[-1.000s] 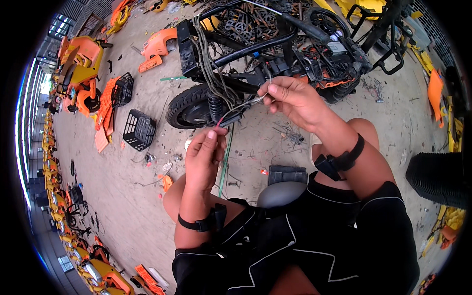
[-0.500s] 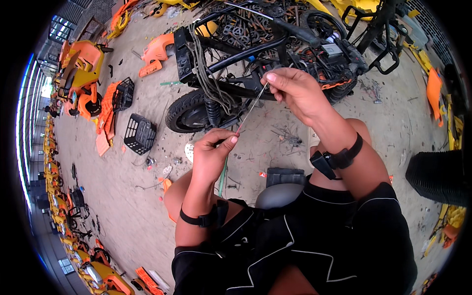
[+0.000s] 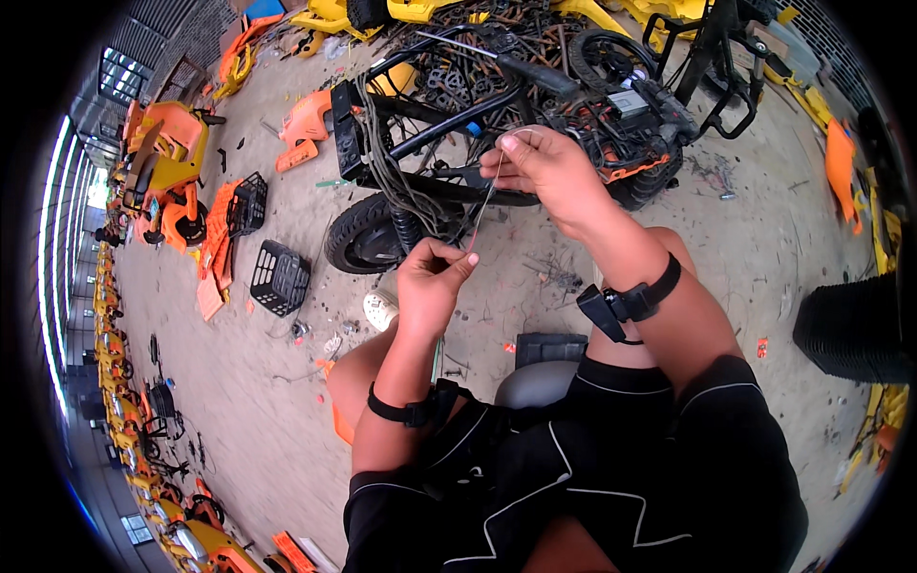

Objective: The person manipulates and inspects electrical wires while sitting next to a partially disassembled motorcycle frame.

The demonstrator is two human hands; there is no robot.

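Observation:
A thin wire [image 3: 484,210], reddish at its lower end and pale grey further up, is stretched between my two hands. My left hand [image 3: 430,291] pinches the lower end between thumb and forefinger. Higher and to the right, my right hand [image 3: 554,177] pinches the upper part, its other fingers loosely curled. A short pale tip shows above the right thumb. Behind the wire stands a stripped black scooter frame [image 3: 449,129] with exposed cables [image 3: 387,158] and a rear tyre [image 3: 363,237]. Both hands are in front of the frame and look apart from it.
A screwdriver-like tool with a dark handle [image 3: 540,76] lies across the frame's top. Black baskets [image 3: 280,277] and orange panels [image 3: 308,119] are at left. A ribbed black stack [image 3: 850,327] stands at right. Scraps of wire [image 3: 554,272] litter the floor.
The view has shifted slightly. My right hand has moved left, and the wire between my hands now stands steeper. Both hands keep their pinch on it.

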